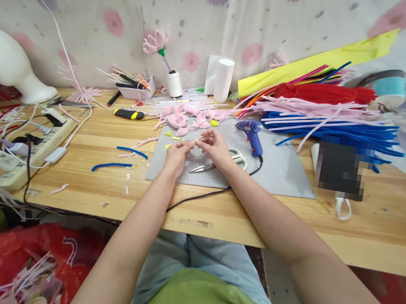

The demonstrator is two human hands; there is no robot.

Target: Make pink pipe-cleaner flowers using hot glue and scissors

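Over the left half of the grey cutting mat (283,181), both hands are brought together, fingertips nearly touching. Clock centred on the hands, 12 = away from the body.

- Left hand (178,153): narrow pinch, thumb against fingers.
- Right hand (212,146): thumb and index pinched narrow, other fingers curled loosely.
- Small yellow piece (196,142): held between the two sets of fingertips; largely covered, shape can't be told.

Scissors (201,168) at 4-5, just beside the right wrist, partly hidden by it; blades pointed at 7. Hot glue gun (254,137) at 2, laid on the mat. Its black cord (204,192) is looped round by 3 and run across the mat's near edge to 6. Pink chenille petals (177,119) are clustered from 11 to 12; yellow scraps (169,134) at 10.

Edges: mat's left edge near the left hand at 9, near edge at 6. Beyond that, a strip of wooden tabletop (249,222), front edge nearest the body. Widest stretch of bare mat is seen at 3-4, past the cord. At 8-9, tabletop is shared by two blue chenille lengths (113,165), then the power strip (41,151). Side at 2 is bounded by bundled pink chenille stems (311,108).
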